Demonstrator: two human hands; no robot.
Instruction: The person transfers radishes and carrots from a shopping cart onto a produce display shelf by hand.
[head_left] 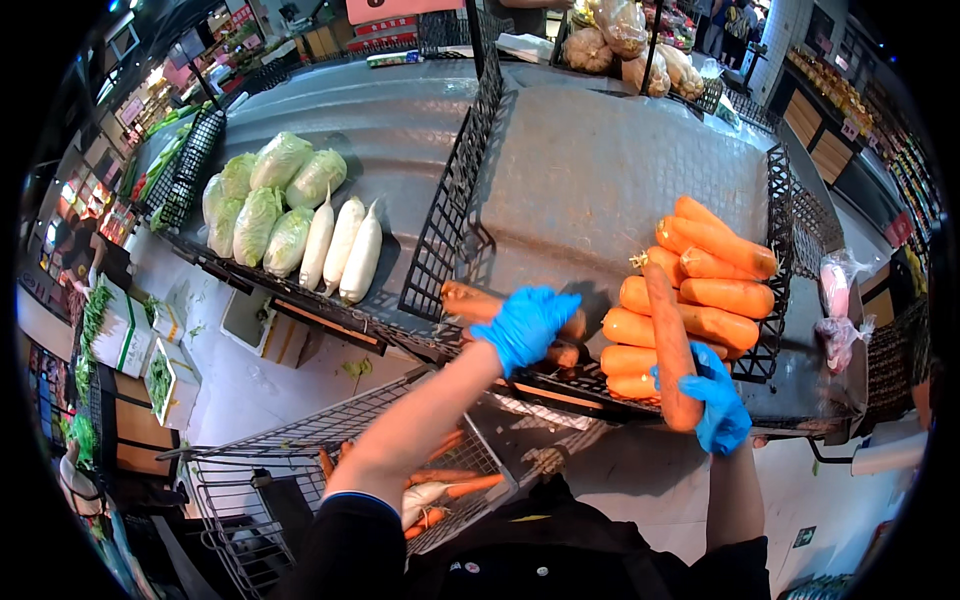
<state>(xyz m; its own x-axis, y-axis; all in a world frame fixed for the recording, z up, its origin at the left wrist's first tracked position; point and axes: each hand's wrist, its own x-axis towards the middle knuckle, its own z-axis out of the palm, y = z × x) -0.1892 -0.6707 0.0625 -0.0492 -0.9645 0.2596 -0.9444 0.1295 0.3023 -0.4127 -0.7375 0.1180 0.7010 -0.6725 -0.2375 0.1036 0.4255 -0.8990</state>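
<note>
My left hand point(528, 328), in a blue glove, lies over a few darker carrots point(468, 302) at the near left of the display bin, its fingers closed round one of them. One carrot's ends stick out on both sides of that hand. My right hand point(718, 402), gloved the same, grips the lower end of a long carrot point(668, 345) and holds it nearly upright. Behind this carrot lies a stacked pile of brighter orange carrots point(722, 293), partly hidden by it.
A black mesh divider point(440, 215) separates the carrots from white radishes point(343, 245) and cabbages point(258, 222) on the left. A wire shopping cart point(240, 470) with carrots and a white radish stands below my left arm. Another mesh divider point(780, 265) borders the carrot pile.
</note>
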